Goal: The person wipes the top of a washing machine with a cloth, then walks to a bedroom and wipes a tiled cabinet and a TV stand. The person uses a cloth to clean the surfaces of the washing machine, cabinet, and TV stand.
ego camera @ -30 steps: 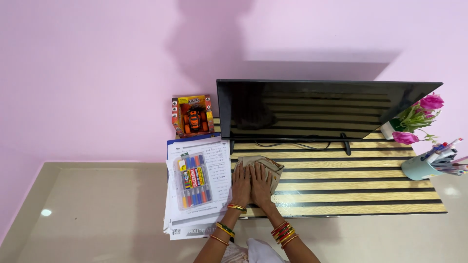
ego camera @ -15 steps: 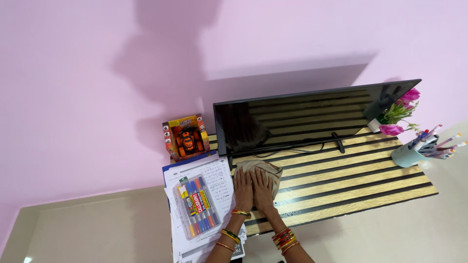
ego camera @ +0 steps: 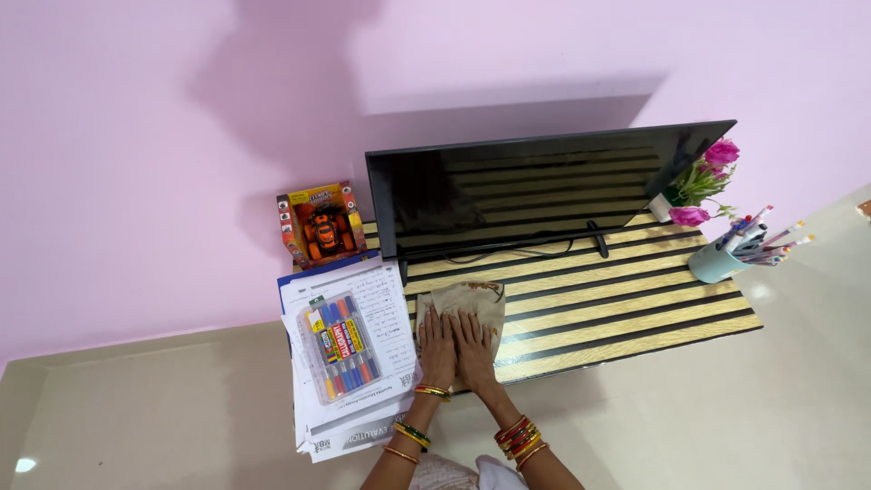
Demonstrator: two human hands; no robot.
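1. Head view: left hand (ego camera: 436, 348) and right hand (ego camera: 474, 349) lie flat, fingers spread open, side by side on a beige cloth (ego camera: 466, 301).
2. The cloth rests on the striped table (ego camera: 626, 299), before the monitor (ego camera: 535, 186).
3. Markers (ego camera: 338, 347) lie on papers (ego camera: 358, 399) just left of the hands; a toy box (ego camera: 320, 224) stands behind.

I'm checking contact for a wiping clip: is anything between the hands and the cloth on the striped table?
Nothing visible. Left hand and right hand lie flat, side by side, directly on the beige cloth.
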